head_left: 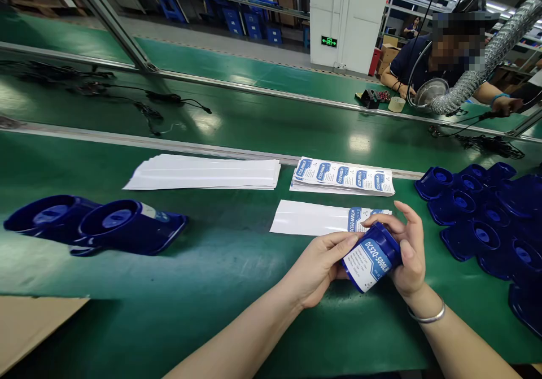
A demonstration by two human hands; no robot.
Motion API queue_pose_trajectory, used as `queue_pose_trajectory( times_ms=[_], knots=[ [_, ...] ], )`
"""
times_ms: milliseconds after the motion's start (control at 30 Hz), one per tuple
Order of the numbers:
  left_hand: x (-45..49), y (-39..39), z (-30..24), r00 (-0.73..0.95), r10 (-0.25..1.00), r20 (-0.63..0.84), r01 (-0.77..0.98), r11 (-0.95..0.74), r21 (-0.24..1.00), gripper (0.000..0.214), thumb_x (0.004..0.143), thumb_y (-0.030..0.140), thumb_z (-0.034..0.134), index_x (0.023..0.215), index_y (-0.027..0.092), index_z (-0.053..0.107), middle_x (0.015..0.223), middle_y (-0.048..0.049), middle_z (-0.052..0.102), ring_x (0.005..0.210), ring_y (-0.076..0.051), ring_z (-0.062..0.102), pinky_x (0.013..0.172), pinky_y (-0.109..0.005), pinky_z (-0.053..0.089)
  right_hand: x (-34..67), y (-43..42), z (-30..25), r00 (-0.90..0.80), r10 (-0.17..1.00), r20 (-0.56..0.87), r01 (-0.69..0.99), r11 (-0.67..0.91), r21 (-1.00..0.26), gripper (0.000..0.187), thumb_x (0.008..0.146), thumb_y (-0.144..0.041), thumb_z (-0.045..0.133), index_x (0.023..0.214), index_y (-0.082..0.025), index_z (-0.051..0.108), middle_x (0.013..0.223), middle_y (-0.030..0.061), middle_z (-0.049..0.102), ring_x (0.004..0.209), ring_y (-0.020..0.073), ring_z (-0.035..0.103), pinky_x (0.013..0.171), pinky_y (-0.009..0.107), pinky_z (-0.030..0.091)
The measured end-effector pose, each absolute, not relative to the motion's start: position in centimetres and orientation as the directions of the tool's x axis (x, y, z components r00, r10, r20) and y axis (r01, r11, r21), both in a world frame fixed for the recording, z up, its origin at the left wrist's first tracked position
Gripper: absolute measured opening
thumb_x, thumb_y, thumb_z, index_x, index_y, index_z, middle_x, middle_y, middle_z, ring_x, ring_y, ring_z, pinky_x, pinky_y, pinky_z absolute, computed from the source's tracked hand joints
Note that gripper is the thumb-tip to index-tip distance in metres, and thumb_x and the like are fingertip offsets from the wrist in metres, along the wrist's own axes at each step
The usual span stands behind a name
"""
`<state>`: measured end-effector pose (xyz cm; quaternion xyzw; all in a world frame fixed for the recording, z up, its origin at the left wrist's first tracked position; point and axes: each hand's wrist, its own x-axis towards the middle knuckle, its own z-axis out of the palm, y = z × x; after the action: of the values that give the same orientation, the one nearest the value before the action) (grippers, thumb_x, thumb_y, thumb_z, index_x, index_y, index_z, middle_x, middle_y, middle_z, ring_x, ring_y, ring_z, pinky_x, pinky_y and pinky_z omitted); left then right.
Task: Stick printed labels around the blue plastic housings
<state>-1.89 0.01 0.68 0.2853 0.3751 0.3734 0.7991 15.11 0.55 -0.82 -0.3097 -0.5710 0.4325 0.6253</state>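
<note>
Dark-blue housing (391, 248), blue-and-white label (367, 265) on its side, aslant between left hand (324, 266) and right hand (409, 252)

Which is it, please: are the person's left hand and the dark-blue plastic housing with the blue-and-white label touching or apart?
Touching. The head view shows the left hand gripping the housing, its thumb against the labelled side.

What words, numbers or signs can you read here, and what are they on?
"DC52Q-5000L…": label on held blue part; ending unclear, fine print too small.
"DC52Q-5000L…": sticker on nearer strip; small print unreadable.
Sticker stack: print too small, blurred.
Pale label on left-side blue part: unreadable.
Green sign: figure, arrows, no words.
</note>
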Motion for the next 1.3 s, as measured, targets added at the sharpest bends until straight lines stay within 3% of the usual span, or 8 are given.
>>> queue_pose_trajectory(
  times_ms=[267, 400, 567, 700, 867, 1033, 1133, 1300],
  knots=[
    [-1.7, -0.4, 0.7, 0.396, 0.856, -0.331, -0.369, 0.479, 0.796, 0.038, 0.083, 0.048, 0.075, 0.109, 0.02, 0.076, 0.099, -0.0069, 0.072, 0.089, -0.019, 0.064, 0.073, -0.027, 0.053, 15.0, 0.8, -0.9, 0.022, 0.908, 0.419, -0.164, 0.417, -0.894, 0.048, 0.096, -0.047, 0.048, 0.138, -0.025, 0.04, 0.106, 0.0091, 0.07, 0.102, 0.0305, 0.066, 0.087, 0.049, 0.05],
    [-1.8, -0.5, 0.1, 0.391, 0.893, -0.224, -0.317, 0.359, 0.878, 0.045, 0.082, 0.041, 0.077, 0.121, 0.021, 0.069, 0.116, -0.0075, 0.07, 0.107, -0.023, 0.063, 0.089, -0.033, 0.054, 15.2, 0.9, -1.4, 0.032, 0.917, 0.399, -0.078, 0.4, -0.913, 0.051, 0.097, -0.049, 0.047, 0.142, -0.025, 0.038, 0.11, 0.0093, 0.068, 0.104, 0.0297, 0.065, 0.093, 0.051, 0.049],
    [-1.5, -0.9, -0.8, 0.352, 0.936, -0.024, 0.028, 0.015, 0.999, 0.064, 0.08, 0.031, 0.076, 0.138, 0.022, 0.052, 0.135, -0.0117, 0.059, 0.122, -0.03, 0.058, 0.104, -0.045, 0.048, 15.4, 1.3, -2.0, 0.07, 0.929, 0.363, 0.058, 0.359, -0.931, 0.056, 0.097, -0.05, 0.049, 0.145, -0.025, 0.035, 0.109, 0.0083, 0.068, 0.104, 0.0283, 0.065, 0.098, 0.051, 0.047],
    [-1.4, -1.1, -1.0, 0.346, 0.931, 0.116, 0.282, -0.221, 0.934, 0.069, 0.08, 0.025, 0.073, 0.142, 0.027, 0.043, 0.14, -0.0109, 0.053, 0.131, -0.03, 0.05, 0.111, -0.049, 0.042, 15.5, 1.4, -2.2, 0.106, 0.958, 0.266, 0.054, 0.261, -0.964, 0.054, 0.098, -0.05, 0.046, 0.146, -0.025, 0.034, 0.109, 0.0074, 0.069, 0.104, 0.0263, 0.065, 0.097, 0.047, 0.049],
    [-1.5, -0.8, -0.5, 0.238, 0.971, -0.006, 0.191, -0.041, 0.981, 0.089, 0.071, 0.04, 0.084, 0.145, 0.028, 0.035, 0.145, -0.0127, 0.047, 0.132, -0.033, 0.05, 0.107, -0.049, 0.045, 14.6, 0.7, -2.1, 0.137, 0.978, 0.155, 0.077, 0.146, -0.986, 0.05, 0.101, -0.049, 0.041, 0.145, -0.026, 0.036, 0.119, 0.0076, 0.063, 0.106, 0.0235, 0.062, 0.094, 0.042, 0.05],
    [-1.2, -0.4, -0.4, 0.024, 0.996, -0.087, 0.159, 0.083, 0.984, 0.082, 0.07, 0.047, 0.082, 0.138, 0.023, 0.042, 0.13, -0.012, 0.057, 0.115, -0.03, 0.06, 0.097, -0.046, 0.05, 13.2, -0.6, -2.2, 0.083, 0.971, 0.222, 0.108, 0.213, -0.971, 0.053, 0.1, -0.048, 0.045, 0.147, -0.027, 0.032, 0.127, 0.0094, 0.054, 0.117, 0.0233, 0.056, 0.099, 0.042, 0.048],
    [-1.3, -0.4, -0.1, 0.088, 0.987, -0.138, 0.115, 0.128, 0.985, 0.077, 0.07, 0.04, 0.083, 0.136, 0.022, 0.048, 0.132, -0.0117, 0.058, 0.115, -0.03, 0.061, 0.1, -0.045, 0.05, 13.5, -0.2, -2.3, 0.088, 0.978, 0.191, 0.093, 0.183, -0.979, 0.051, 0.101, -0.05, 0.042, 0.145, -0.026, 0.033, 0.123, 0.0091, 0.057, 0.113, 0.0232, 0.058, 0.1, 0.042, 0.047],
    [-2.8, 0.1, 1.0, 0.333, 0.928, -0.17, -0.191, 0.243, 0.951, 0.076, 0.07, 0.024, 0.086, 0.137, 0.021, 0.051, 0.145, -0.0123, 0.054, 0.132, -0.03, 0.053, 0.11, -0.043, 0.045, 14.7, 1.3, -2.4, 0.118, 0.986, 0.12, 0.042, 0.115, -0.992, 0.053, 0.1, -0.055, 0.042, 0.143, -0.026, 0.039, 0.116, 0.0069, 0.065, 0.104, 0.0231, 0.062, 0.092, 0.039, 0.051]
  ],
)
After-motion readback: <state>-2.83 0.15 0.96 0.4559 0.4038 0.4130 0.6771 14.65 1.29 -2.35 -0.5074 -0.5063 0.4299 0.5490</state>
